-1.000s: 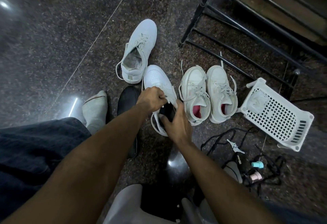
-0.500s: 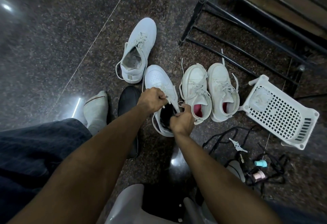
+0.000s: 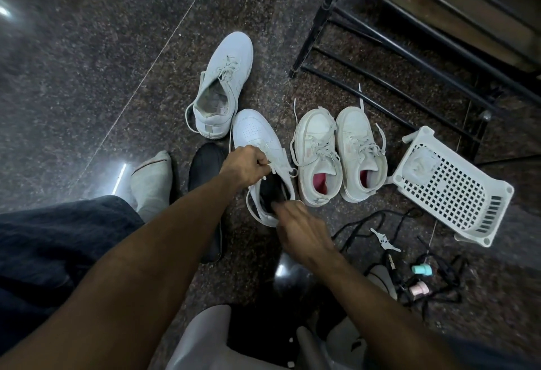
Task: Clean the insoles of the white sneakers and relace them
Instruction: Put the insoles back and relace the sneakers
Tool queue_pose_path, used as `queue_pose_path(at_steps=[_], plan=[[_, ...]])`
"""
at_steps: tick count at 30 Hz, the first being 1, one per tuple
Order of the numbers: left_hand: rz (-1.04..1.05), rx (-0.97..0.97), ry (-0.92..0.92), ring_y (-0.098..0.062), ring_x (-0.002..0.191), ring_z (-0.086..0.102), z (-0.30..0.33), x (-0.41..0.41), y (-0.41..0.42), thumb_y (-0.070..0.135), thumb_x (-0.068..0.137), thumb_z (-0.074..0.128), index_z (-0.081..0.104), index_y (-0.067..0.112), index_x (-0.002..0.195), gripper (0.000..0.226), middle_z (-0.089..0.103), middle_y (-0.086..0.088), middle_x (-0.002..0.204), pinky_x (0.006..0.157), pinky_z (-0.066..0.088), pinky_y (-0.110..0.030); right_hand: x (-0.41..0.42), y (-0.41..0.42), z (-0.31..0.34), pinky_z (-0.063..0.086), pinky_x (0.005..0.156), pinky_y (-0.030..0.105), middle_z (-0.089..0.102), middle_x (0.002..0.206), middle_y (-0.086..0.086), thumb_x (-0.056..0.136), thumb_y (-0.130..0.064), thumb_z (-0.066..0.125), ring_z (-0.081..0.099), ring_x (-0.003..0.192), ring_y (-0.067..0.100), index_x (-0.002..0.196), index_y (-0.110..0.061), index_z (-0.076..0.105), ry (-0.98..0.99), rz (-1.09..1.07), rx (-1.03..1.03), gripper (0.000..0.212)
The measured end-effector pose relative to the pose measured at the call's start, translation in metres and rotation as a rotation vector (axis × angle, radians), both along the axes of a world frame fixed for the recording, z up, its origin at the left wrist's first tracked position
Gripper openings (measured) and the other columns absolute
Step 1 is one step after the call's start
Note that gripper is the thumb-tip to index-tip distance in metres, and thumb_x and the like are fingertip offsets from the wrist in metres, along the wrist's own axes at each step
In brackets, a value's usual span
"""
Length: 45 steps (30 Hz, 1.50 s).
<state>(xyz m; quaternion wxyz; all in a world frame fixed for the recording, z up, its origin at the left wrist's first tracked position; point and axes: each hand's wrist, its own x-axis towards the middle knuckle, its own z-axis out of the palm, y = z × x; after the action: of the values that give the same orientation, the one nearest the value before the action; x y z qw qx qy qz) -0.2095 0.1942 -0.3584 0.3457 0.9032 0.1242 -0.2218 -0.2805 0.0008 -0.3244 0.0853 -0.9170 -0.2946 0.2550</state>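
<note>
Four white sneakers lie on the dark floor [image 3: 87, 62]. The left hand [image 3: 244, 166] pinches the laces [image 3: 276, 166] of the near sneaker [image 3: 257, 135], curled fingers gripping them at the tongue. The right hand [image 3: 301, 230], blurred, hovers at its heel with fingers loosely extended toward the dark insole [image 3: 272, 191]. A pair [image 3: 336, 147] stands just beside it, a fourth sneaker [image 3: 222, 83] behind, a basket [image 3: 450, 191] farther right.
</note>
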Motion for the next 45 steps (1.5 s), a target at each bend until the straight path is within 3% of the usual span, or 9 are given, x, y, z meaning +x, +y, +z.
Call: queue_pose_path(at_steps=[3, 16, 22, 28, 32, 36, 38, 42, 45], plan=[[0.004, 0.004, -0.003, -0.018, 0.092, 0.064, 0.001, -0.001, -0.002, 0.028, 0.084, 0.068, 0.075, 0.021, 0.084, 0.009, 0.072, 0.006, 0.1, 0.078, 0.048, -0.027, 0.003, -0.006, -0.005, 0.051, 0.089, 0.041, 0.048, 0.137, 0.0, 0.084, -0.017, 0.054, 0.032, 0.137, 0.021, 0.143, -0.017, 0.039, 0.038, 0.132, -0.076, 0.06], [0.043, 0.002, -0.018, -0.016, 0.087, 0.063, 0.001, -0.004, -0.005, 0.028, 0.082, 0.068, 0.073, 0.023, 0.08, 0.008, 0.071, 0.007, 0.095, 0.076, 0.048, -0.027, 0.041, 0.042, -0.013, 0.047, 0.081, 0.037, 0.064, 0.12, 0.007, 0.091, -0.04, 0.056, 0.062, 0.109, 0.029, 0.12, -0.02, 0.059, 0.181, 0.277, -0.391, 0.035], [0.402, -0.436, -0.079, -0.016, 0.081, 0.066, 0.007, 0.0, 0.011, 0.02, 0.081, 0.068, 0.073, 0.018, 0.074, 0.009, 0.072, -0.001, 0.082, 0.081, 0.055, -0.041, 0.045, 0.035, 0.006, 0.046, 0.084, 0.039, 0.063, 0.117, 0.013, 0.088, -0.017, 0.054, 0.06, 0.108, 0.035, 0.117, -0.017, 0.059, 0.182, 0.132, -0.308, 0.03], [0.524, 0.25, -0.346, -0.025, 0.118, 0.05, 0.018, 0.022, 0.044, 0.019, 0.083, 0.059, 0.067, 0.02, 0.114, 0.033, 0.056, -0.004, 0.125, 0.094, 0.045, -0.041, 0.104, 0.063, 0.027, 0.047, 0.085, 0.038, 0.064, 0.114, 0.015, 0.09, -0.014, 0.055, 0.061, 0.105, 0.036, 0.12, -0.018, 0.058, 0.065, -0.01, -0.157, 0.03], [0.346, 0.301, -0.201, -0.029, 0.126, 0.046, 0.016, 0.038, 0.068, 0.021, 0.081, 0.059, 0.064, 0.021, 0.125, 0.043, 0.054, -0.004, 0.134, 0.103, 0.041, -0.045, 0.138, 0.074, 0.014, 0.048, 0.086, 0.04, 0.055, 0.126, 0.011, 0.088, -0.009, 0.058, 0.053, 0.114, 0.031, 0.13, -0.016, 0.052, -0.09, -0.109, -0.085, 0.044], [0.121, 0.263, 0.007, -0.031, 0.126, 0.051, 0.008, 0.046, 0.084, 0.013, 0.086, 0.054, 0.059, 0.025, 0.132, 0.047, 0.052, -0.007, 0.142, 0.104, 0.043, -0.041, 0.111, 0.075, -0.008, 0.052, 0.07, 0.04, 0.06, 0.099, 0.009, 0.076, -0.007, 0.065, 0.057, 0.093, 0.029, 0.101, -0.009, 0.066, -0.4, -0.067, 0.183, 0.025], [0.202, 0.159, -0.018, -0.028, 0.123, 0.055, 0.001, 0.049, 0.087, 0.009, 0.085, 0.051, 0.064, 0.022, 0.127, 0.046, 0.058, -0.007, 0.137, 0.105, 0.044, -0.036, 0.077, 0.079, -0.018, 0.05, 0.066, 0.038, 0.063, 0.093, 0.009, 0.082, -0.018, 0.062, 0.062, 0.087, 0.031, 0.091, -0.011, 0.065, -0.25, -0.054, 0.198, 0.012], [0.286, 0.07, -0.082, -0.023, 0.12, 0.057, -0.003, 0.048, 0.084, 0.002, 0.082, 0.049, 0.067, 0.012, 0.122, 0.044, 0.062, -0.008, 0.131, 0.102, 0.041, -0.024, 0.022, 0.101, -0.04, 0.048, 0.088, 0.039, 0.066, 0.112, 0.012, 0.089, -0.05, 0.057, 0.061, 0.107, 0.035, 0.106, -0.02, 0.067, 0.448, -0.459, -0.004, 0.036], [0.294, 0.045, -0.091, -0.022, 0.119, 0.058, -0.005, 0.048, 0.083, 0.002, 0.082, 0.049, 0.067, 0.011, 0.122, 0.045, 0.063, -0.008, 0.13, 0.102, 0.042, -0.024, 0.001, 0.12, -0.048, 0.047, 0.092, 0.038, 0.063, 0.12, 0.011, 0.086, -0.051, 0.063, 0.058, 0.113, 0.034, 0.115, -0.021, 0.064, 0.611, -0.572, 0.023, 0.041]])
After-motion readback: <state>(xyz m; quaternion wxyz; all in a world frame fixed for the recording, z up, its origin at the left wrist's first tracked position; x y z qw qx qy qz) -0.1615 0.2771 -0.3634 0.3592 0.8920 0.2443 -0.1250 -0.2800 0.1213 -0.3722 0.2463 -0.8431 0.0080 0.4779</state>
